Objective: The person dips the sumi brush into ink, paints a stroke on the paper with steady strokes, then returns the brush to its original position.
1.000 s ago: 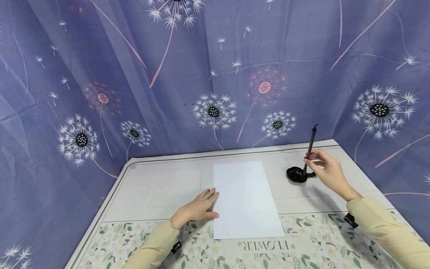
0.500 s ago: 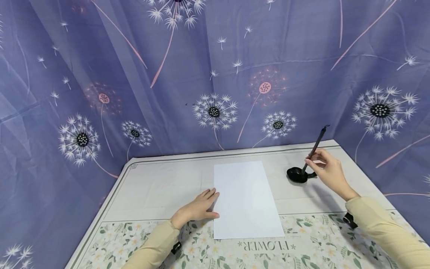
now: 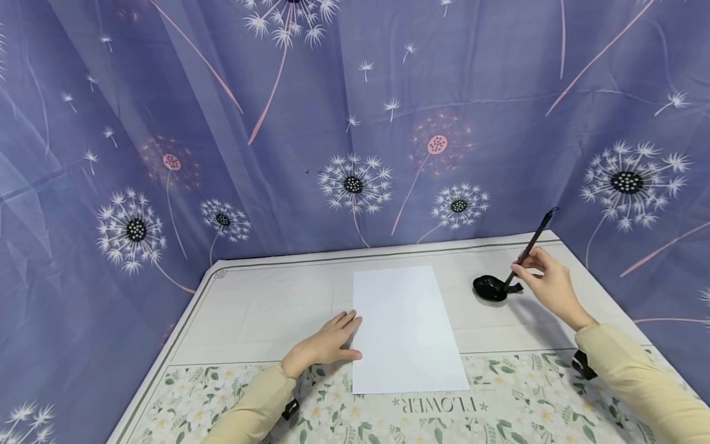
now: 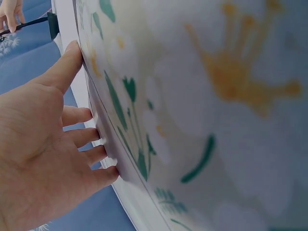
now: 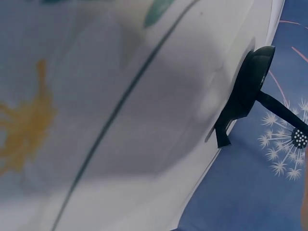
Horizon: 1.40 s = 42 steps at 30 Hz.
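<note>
A white sheet of paper (image 3: 407, 333) lies on the table. At its left edge the left hand (image 3: 324, 342) rests with spread fingers, thumb and fingertips touching the edge; the left wrist view shows this hand (image 4: 53, 134) from the palm side. The right hand (image 3: 548, 287) pinches a dark brush (image 3: 534, 242) between thumb and fingers. The brush leans to the right, its lower end in a small black dish (image 3: 489, 288) with a short handle. In the right wrist view the dish (image 5: 250, 77) and brush (image 5: 281, 109) show, the hand mostly out of frame.
A light cloth (image 3: 266, 302) covers the table, its near part printed with flowers, leaves and the word FLOWER. Behind and at both sides hangs a purple curtain (image 3: 277, 203) with a dandelion pattern. A black band is partly visible at each wrist.
The brush has tilted from nearly upright to leaning right, its top end moving right. The right hand has shifted slightly to the right. The left hand and the paper have stayed in place.
</note>
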Tool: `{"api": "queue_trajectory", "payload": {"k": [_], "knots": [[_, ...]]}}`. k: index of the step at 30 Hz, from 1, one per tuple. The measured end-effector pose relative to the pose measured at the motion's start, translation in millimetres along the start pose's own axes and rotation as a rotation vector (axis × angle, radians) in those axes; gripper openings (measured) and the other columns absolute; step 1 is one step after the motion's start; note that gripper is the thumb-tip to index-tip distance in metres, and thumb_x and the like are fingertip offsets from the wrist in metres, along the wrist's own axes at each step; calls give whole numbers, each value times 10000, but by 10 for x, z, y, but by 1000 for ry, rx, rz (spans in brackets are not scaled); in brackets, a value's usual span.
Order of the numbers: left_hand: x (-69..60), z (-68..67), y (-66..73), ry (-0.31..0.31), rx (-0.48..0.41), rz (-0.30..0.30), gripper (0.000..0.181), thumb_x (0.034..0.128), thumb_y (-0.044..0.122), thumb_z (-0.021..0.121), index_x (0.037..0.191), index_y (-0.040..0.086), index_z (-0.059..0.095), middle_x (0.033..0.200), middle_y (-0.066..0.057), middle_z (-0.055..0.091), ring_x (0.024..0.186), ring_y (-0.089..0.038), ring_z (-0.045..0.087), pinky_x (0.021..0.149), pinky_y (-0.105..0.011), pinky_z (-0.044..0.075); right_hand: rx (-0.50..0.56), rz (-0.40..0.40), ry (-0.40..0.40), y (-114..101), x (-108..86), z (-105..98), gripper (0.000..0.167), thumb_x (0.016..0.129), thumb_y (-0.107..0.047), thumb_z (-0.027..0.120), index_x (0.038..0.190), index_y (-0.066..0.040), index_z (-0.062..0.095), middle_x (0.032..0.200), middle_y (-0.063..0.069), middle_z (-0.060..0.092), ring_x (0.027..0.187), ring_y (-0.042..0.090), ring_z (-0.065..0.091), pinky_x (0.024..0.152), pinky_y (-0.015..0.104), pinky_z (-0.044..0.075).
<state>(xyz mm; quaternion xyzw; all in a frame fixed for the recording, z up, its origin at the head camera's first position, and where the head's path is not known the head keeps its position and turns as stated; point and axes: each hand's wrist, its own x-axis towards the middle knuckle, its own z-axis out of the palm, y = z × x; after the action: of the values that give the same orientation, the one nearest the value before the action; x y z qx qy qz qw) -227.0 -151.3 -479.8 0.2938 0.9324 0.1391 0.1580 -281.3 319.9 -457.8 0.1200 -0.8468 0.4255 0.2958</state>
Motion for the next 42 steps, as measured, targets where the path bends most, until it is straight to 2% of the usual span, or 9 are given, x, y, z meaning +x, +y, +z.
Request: {"api": "queue_trajectory", "payload": {"k": [8,12,16,24,28,33,39,42], "knots": [[1,22,-16,-2,2,-4,813,937,457,575,1535,34,223,1611,-193,152,1488,-396,134,1204,-533,194,15,-26,40,-40,48,36,158,823,28,723,943,7,623,797,-277,574,833,-238,546,690,-32,451],[11,34,-31,7,-6,1,815,934,460,577,1534,34,227,1611,-191,154,1488,-396,135,1206,-532,191,7,-31,30,-38,53,64,155,824,25,727,943,1,631,806,-263,597,832,-241,547,696,-30,451],[17,40,-41,4,-13,-2,820,929,471,580,1535,42,229,1614,-180,153,1491,-387,133,1207,-529,192,-3,-51,19,-43,43,78,169,804,51,738,947,12,658,809,-204,639,833,-241,550,702,-29,454],[8,24,-33,3,-27,-1,815,931,459,587,1533,38,233,1611,-187,155,1489,-394,132,1204,-538,190,58,-69,58,-141,85,75,188,798,59,742,974,25,683,813,-124,660,838,-210,581,710,-6,476],[15,18,-34,7,-31,2,811,933,453,588,1532,37,234,1610,-190,157,1488,-400,131,1203,-543,189,33,-70,46,-130,98,91,186,798,35,753,969,-4,693,820,-101,685,841,-227,569,711,-18,462],[25,19,-38,8,-27,-1,815,928,459,592,1531,40,239,1610,-186,163,1488,-398,133,1204,-541,189,11,-115,44,-77,98,115,197,783,68,752,961,-3,705,831,-22,712,847,-234,566,702,-15,466],[22,16,-29,11,-30,-3,815,921,454,604,1529,43,248,1607,-189,172,1487,-397,142,1205,-536,192,67,-123,85,-161,162,85,209,771,118,735,955,28,694,839,-217,645,858,-220,582,715,1,477],[19,15,-26,14,-34,0,812,920,446,609,1526,39,253,1604,-196,177,1485,-403,145,1204,-540,191,114,-103,109,-274,196,53,201,770,154,714,949,74,669,815,-221,621,841,-205,595,723,17,487]]}}
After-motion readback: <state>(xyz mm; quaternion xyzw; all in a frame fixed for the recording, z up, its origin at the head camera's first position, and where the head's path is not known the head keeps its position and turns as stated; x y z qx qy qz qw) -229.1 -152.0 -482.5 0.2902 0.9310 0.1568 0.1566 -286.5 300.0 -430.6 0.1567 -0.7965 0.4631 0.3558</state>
